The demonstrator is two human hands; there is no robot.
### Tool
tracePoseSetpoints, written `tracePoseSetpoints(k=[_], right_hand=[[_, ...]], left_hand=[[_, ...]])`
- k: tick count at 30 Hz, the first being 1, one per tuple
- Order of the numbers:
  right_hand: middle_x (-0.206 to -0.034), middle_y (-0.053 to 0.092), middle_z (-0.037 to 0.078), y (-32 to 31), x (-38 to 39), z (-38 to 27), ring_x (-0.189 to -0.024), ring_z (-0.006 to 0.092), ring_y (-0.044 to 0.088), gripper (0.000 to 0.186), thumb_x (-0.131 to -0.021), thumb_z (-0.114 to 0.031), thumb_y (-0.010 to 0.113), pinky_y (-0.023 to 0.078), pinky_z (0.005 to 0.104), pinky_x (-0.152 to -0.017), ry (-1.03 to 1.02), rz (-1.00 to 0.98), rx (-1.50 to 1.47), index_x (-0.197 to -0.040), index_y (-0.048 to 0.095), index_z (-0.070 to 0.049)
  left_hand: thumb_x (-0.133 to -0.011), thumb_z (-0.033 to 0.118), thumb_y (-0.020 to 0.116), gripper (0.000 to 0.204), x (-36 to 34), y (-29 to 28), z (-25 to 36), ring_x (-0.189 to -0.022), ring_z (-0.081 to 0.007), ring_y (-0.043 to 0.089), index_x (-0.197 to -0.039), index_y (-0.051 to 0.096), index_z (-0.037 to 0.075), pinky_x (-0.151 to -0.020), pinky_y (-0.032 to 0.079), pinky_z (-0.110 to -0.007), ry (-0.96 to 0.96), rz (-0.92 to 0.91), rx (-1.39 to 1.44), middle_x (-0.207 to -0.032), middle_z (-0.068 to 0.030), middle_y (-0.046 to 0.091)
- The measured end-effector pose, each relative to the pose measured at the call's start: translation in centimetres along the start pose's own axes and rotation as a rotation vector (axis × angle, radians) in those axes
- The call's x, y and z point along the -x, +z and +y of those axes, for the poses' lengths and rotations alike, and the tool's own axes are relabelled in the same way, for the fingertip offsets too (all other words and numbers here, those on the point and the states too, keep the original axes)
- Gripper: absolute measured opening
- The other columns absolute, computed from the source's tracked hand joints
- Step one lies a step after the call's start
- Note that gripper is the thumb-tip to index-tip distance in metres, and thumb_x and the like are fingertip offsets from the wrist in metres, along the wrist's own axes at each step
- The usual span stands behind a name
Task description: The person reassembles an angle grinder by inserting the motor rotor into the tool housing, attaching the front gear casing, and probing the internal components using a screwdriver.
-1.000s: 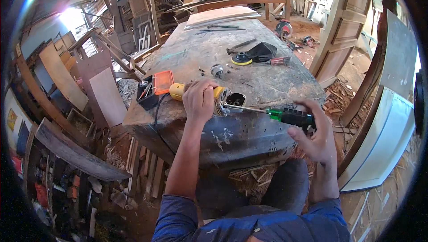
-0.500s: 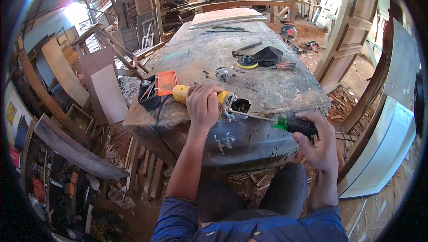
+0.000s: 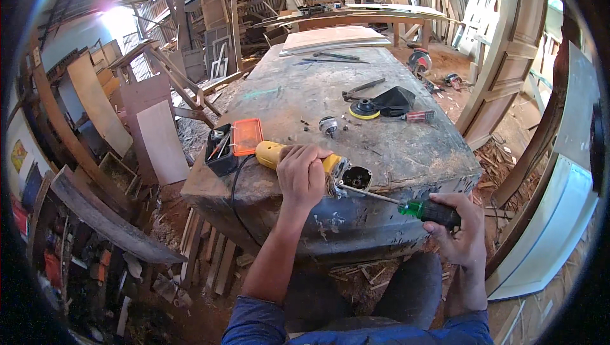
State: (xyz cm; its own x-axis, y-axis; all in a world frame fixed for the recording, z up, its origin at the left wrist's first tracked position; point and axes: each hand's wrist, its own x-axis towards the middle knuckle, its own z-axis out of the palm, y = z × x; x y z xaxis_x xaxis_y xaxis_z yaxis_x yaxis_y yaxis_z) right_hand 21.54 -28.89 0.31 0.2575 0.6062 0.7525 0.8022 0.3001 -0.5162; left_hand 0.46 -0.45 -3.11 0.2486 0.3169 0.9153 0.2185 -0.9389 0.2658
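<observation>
My left hand (image 3: 301, 176) is wrapped over the yellow body of a power tool (image 3: 269, 154), pressing it on the near edge of the workbench. The tool's open dark housing (image 3: 356, 178) faces right. My right hand (image 3: 459, 225) grips the green and black handle of a screwdriver (image 3: 416, 209). Its long shaft points left, with the tip at the lower rim of the housing. Beyond the tool lies a round metal part (image 3: 328, 126) with several small dark pieces near it. A black toolbox (image 3: 221, 161) with an orange lid (image 3: 246, 136) stands left of the tool.
On the worn workbench (image 3: 273, 107) lie a sanding pad (image 3: 364, 110), a black bag (image 3: 393, 101), a red-handled tool (image 3: 418, 116) and boards (image 3: 333, 39). A wooden door (image 3: 502, 72) stands at right. A cord (image 3: 234, 199) hangs over the front edge. Wood scraps litter the floor.
The view has shifted, so the bench appears a little lower and further right. My right fingers have closed more around the screwdriver handle. My left hand keeps its hold on the power tool.
</observation>
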Motion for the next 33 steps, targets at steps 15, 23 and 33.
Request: tracePoseSetpoints(k=[15,23,33], right_hand=[[-0.083,0.074,0.006,-1.6,1.3,-0.1,-0.076,0.0173,0.073,0.043,-0.103,-0.042,0.086,0.059,0.0346,-0.076,0.122,-0.104,-0.041,-0.120,0.079,-0.002],[-0.086,0.077,0.011,-1.9,0.2,-0.3,-0.073,0.0253,0.074,0.040,-0.104,-0.040,0.085,0.058,0.0384,-0.073,0.229,-0.250,-0.047,-0.115,0.080,-0.002],[-0.089,0.071,0.011,-2.6,0.2,-0.2,-0.083,0.0217,0.072,0.054,-0.105,-0.051,0.083,0.057,0.0380,-0.078,0.532,-0.338,-0.017,-0.122,0.076,0.000]], left_hand=[[-0.096,0.013,0.054,0.026,0.2,0.0,0.1,-0.088,-0.0368,0.075,-0.094,0.079,0.005,-0.092,0.053,-0.049,-0.025,-0.048,-0.019,-0.088,-0.0140,0.078],[-0.097,0.012,0.053,0.026,-0.2,-0.1,0.4,-0.090,-0.0369,0.076,-0.093,0.078,0.006,-0.093,0.053,-0.049,-0.054,-0.047,-0.024,-0.091,-0.0145,0.079],[-0.096,0.010,0.054,0.025,-0.1,-0.2,0.4,-0.086,-0.0369,0.074,-0.093,0.078,0.005,-0.090,0.053,-0.049,-0.011,-0.034,-0.015,-0.089,-0.0145,0.078]])
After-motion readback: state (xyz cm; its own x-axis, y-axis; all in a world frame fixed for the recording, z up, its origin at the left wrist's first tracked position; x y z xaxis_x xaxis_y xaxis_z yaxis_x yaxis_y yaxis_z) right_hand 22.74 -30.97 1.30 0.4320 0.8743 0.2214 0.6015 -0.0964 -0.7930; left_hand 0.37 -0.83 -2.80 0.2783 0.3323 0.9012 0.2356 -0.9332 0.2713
